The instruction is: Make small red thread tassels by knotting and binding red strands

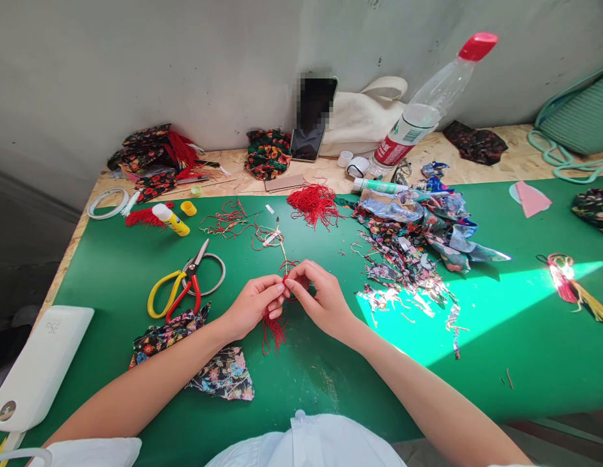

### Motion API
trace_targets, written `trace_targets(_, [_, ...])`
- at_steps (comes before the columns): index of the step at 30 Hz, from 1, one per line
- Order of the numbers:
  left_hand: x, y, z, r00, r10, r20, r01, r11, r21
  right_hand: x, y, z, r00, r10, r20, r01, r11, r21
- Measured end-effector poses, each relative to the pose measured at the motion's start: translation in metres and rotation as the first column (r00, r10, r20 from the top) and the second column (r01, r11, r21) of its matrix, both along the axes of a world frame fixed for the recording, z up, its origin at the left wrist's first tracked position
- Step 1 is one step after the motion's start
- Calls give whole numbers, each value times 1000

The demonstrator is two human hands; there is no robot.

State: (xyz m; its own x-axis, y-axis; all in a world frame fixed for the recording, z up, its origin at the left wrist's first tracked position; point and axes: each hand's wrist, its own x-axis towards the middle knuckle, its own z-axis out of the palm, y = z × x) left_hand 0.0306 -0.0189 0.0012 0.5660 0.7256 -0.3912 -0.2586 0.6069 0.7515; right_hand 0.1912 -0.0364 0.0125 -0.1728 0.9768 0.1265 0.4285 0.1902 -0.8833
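My left hand [255,302] and my right hand [318,295] meet over the middle of the green mat [331,370]. Both pinch a small bundle of red threads [273,327], whose loose ends hang down under my left fingers like a tassel. A thin cord [283,250] runs up from the pinch toward scattered red threads. Scissors with one red and one yellow handle [182,288] lie just left of my left hand, beside a metal ring [211,272]. A floral fabric piece [218,373] lies under my left forearm.
A heap of red threads [314,202] lies further back. Floral fabric scraps [413,233] pile up to the right, near a tilted plastic bottle [423,110]. A glue stick [170,219] and a white power bank [34,366] are on the left, a finished tassel [571,285] at far right.
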Motion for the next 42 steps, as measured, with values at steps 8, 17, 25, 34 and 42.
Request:
trace_targets(8, [0, 0, -1, 1000, 5, -6, -5, 1000, -3, 1, -2, -2, 997, -20, 70, 14, 997, 75])
trace_targets(17, [0, -1, -1, 997, -74, -26, 76, 996, 44, 4, 0, -4, 927, -21, 373, -96, 952, 290])
trace_targets(25, [-1, 0, -4, 998, -66, -8, 66, 997, 29, 3, 0, -6, 928, 19, 372, -129, 953, 275])
trace_targets(34, [-1, 5, 4, 975, 162, 153, -137, 978, -160, 4, -1, -5, 912, 29, 409, -129, 967, 221])
trace_targets(42, [-2, 6, 3, 930, 265, 253, -230, 960, -160, 1, 0, -9, 875, 61, 479, -221, 932, 285])
